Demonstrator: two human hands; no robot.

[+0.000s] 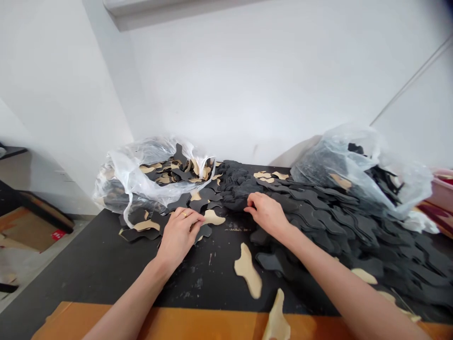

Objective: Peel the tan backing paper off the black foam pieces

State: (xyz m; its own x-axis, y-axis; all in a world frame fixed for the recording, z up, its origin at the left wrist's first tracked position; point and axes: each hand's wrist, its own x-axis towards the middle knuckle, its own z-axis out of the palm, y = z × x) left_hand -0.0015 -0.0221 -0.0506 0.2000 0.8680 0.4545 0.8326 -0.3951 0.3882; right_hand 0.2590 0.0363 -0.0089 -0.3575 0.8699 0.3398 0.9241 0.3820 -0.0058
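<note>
My left hand [180,232], with a ring on one finger, has thumb and fingers pinched together at the end of a tan wavy-edged piece [214,217]. A dark piece [204,231] lies just under those fingertips. My right hand [268,213] is curled closed beside a heap of black wavy-edged foam-like pieces [237,184]; what its fingertips hold, if anything, is hidden. Beneath the right forearm, overlapping rows of black pieces [329,217] spread rightward. One loose tan piece [247,271] lies between my arms, and another tan piece [278,318] is nearer to me.
At the left, an open clear plastic bag [141,182] holds mixed black and tan pieces. A second plastic bag [329,160] stands at the back right, beside a pink container [442,189]. Orange-brown board [198,323] runs along the black table's [116,278] near side. A white wall [247,85] rises behind.
</note>
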